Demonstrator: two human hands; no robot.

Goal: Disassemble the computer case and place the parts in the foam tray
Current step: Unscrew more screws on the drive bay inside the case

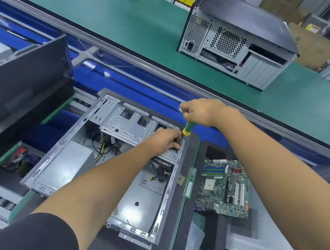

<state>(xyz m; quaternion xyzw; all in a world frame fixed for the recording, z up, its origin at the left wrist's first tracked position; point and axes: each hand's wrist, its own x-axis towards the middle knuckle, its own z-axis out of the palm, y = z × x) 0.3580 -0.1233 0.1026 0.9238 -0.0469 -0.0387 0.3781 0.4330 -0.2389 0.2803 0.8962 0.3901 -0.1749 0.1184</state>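
From the head camera, the open grey metal computer case lies on its side on the dark foam tray. The right hand grips a green-and-yellow-handled screwdriver upright at the case's right rim. The left hand, fingers curled, holds the silver drive cage just beside it. A green motherboard lies to the right.

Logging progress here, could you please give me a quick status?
Right hand grips screwdriver at open case edge. Left hand steadies drive bracket. Motherboard already out.
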